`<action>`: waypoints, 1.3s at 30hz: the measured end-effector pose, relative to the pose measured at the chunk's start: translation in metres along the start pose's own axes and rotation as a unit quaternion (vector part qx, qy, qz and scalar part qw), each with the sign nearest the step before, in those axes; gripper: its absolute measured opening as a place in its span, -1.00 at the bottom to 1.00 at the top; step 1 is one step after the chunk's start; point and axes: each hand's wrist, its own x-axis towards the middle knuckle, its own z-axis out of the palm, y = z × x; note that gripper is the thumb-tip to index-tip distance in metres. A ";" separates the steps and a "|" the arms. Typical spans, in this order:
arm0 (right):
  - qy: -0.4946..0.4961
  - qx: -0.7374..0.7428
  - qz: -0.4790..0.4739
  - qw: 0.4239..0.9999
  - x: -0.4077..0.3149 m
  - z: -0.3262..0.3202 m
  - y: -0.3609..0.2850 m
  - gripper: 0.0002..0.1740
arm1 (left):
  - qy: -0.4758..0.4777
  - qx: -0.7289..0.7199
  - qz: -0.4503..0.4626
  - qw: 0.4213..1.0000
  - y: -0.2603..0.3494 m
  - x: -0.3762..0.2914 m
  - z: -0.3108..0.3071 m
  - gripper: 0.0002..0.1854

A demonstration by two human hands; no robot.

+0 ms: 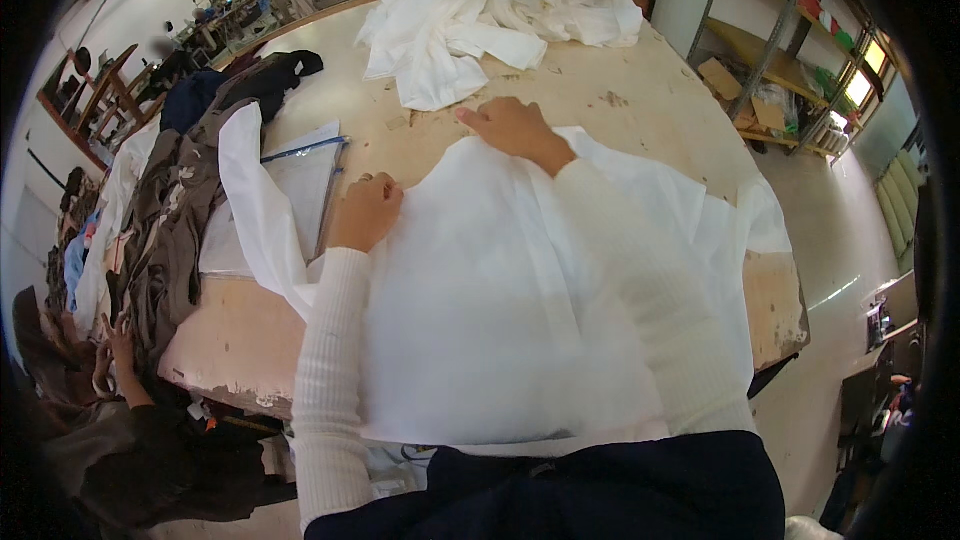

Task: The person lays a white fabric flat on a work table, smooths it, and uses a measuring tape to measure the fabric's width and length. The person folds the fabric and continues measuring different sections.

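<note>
A white long-sleeved garment (480, 300) lies spread on the worktable (240, 337) before me, its lower edge hanging toward my body. One sleeve (259, 217) stretches out to the left, and more of the cloth fans out to the right. My left hand (367, 211) has its fingers curled on the garment's left upper edge, pinching the fabric. Over the top edge is my right hand (517, 133), its thumb pointing left and its other fingers bent under. Whether cloth is between those fingers is hidden.
White garments (502, 7) are heaped at the table's far end. A clear plastic folder (300, 187) with a blue strip lies left, beside dark garments (169, 217). At lower left a co-worker's hand (116, 349) is raised. Metal shelving (772, 37) stands right.
</note>
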 end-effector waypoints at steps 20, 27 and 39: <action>-0.003 0.095 -0.082 0.992 0.022 0.048 0.020 -0.78 | 0.122 0.103 -0.041 0.986 0.000 -0.021 0.017 -0.77; -0.012 0.140 -0.158 0.978 -0.003 -0.037 0.052 -0.76 | 0.098 -0.034 0.187 0.977 0.040 0.000 0.009 -0.73; -0.064 0.138 -0.119 0.981 -0.030 -0.037 0.092 -0.73 | -0.077 -0.176 0.180 0.965 0.087 0.072 0.068 -0.69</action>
